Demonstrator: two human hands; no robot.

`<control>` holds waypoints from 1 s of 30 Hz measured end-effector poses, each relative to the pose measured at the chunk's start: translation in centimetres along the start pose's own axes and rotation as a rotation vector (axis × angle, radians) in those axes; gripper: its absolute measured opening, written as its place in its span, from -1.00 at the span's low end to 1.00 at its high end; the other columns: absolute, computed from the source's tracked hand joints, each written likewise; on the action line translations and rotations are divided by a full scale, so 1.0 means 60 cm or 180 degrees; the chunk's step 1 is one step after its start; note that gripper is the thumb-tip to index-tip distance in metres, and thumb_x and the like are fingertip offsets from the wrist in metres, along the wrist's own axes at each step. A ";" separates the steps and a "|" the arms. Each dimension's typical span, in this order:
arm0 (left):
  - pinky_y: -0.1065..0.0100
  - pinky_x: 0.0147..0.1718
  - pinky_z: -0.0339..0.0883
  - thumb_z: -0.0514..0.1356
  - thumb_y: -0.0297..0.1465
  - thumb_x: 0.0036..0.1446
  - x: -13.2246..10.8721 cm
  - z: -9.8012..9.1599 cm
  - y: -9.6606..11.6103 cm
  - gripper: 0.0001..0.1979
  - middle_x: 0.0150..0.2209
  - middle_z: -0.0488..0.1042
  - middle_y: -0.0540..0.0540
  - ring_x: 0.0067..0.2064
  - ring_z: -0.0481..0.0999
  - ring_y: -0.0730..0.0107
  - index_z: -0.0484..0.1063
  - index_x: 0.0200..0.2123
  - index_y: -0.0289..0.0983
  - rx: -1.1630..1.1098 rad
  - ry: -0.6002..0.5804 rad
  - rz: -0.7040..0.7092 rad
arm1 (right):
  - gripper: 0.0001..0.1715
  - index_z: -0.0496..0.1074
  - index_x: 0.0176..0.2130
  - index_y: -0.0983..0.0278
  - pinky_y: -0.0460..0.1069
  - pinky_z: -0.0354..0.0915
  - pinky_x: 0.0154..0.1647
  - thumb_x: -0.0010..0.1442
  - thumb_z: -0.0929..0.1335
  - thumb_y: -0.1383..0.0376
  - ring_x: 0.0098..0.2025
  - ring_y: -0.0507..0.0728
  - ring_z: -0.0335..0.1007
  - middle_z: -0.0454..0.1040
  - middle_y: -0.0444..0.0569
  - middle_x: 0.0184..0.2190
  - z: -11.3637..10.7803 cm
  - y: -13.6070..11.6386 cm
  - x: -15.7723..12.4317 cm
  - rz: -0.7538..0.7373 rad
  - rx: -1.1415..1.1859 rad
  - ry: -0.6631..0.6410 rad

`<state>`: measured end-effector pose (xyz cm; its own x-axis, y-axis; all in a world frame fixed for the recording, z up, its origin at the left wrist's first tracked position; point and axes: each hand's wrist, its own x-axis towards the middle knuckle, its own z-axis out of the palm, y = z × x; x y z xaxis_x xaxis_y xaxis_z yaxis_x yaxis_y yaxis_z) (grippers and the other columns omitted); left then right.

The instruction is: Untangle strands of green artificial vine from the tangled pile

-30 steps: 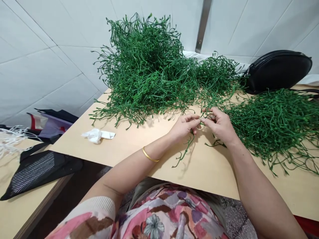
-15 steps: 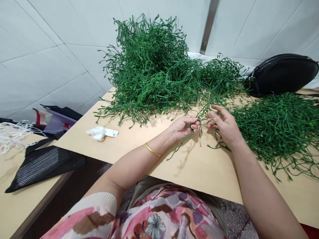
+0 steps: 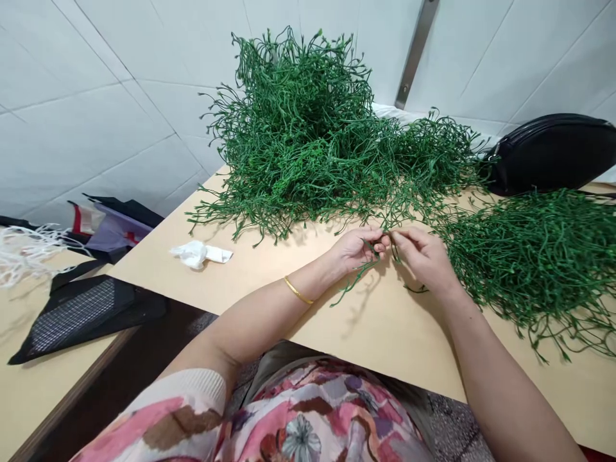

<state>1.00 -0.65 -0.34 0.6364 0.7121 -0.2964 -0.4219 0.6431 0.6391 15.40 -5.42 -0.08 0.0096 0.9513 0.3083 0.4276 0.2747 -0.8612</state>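
Note:
My left hand (image 3: 359, 250) is closed in a pinch on thin green artificial plant stems (image 3: 355, 285), whose ends hang below the fingers. Close beside it, my right hand (image 3: 426, 258) has its thumb and fingertips pressed together on the same stems. The fingertips of both hands almost meet, and the exact spot they grip is partly hidden. Behind the hands rises a large tangled heap of similar green stems (image 3: 298, 147). A second, lower pile of green stems (image 3: 539, 256) lies to the right of my right hand.
A crumpled white tissue (image 3: 197, 254) lies left of my left forearm. At the back right stands a black bag (image 3: 558, 154) against the tiled wall (image 3: 158, 45). On another table at left are a black mesh pouch (image 3: 79, 321) and white strands (image 3: 29, 253).
My right hand has closed from spread fingers to a pinch on the stems, moving slightly left towards my left hand. The left hand keeps its hold. The view has shifted slightly.

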 end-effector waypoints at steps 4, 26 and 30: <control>0.57 -0.68 0.11 0.02 -0.60 0.07 0.005 -0.007 -0.005 -0.82 -0.67 0.24 0.02 -0.69 0.12 0.68 0.24 -0.56 -0.37 -0.0089 -0.0045 0.0045 | -0.76 0.42 -0.29 0.29 -0.06 0.27 -0.38 0.10 0.28 0.19 -0.43 0.02 0.31 0.39 -0.10 -0.49 0.008 0.006 0.001 0.0315 0.0409 -0.0474; 0.58 -0.70 -0.02 0.11 -0.53 -0.02 0.004 -0.012 -0.001 -0.88 -0.68 0.11 0.08 -0.69 -0.04 0.73 0.27 -0.57 -0.38 0.0073 -0.0340 -0.0229 | -0.64 0.32 -0.48 0.28 -0.09 0.29 -0.52 0.06 0.32 0.03 -0.55 -0.01 0.31 0.36 -0.13 -0.59 -0.009 0.009 0.009 0.0655 0.0760 -0.0360; 0.58 -0.70 -0.03 0.14 -0.54 -0.10 0.000 -0.007 -0.001 -0.86 -0.71 0.08 0.10 -0.69 -0.03 0.72 0.24 -0.63 -0.37 0.0374 -0.0451 -0.0341 | -0.67 0.33 -0.57 0.28 -0.08 0.29 -0.48 0.07 0.31 0.11 -0.52 0.00 0.31 0.37 -0.10 -0.58 -0.008 0.008 0.012 0.0403 0.0247 -0.0019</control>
<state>0.76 -0.59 -0.66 0.7616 0.5893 -0.2697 -0.2740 0.6699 0.6900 16.04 -4.70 -0.06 0.0535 0.9798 0.1929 0.3521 0.1623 -0.9218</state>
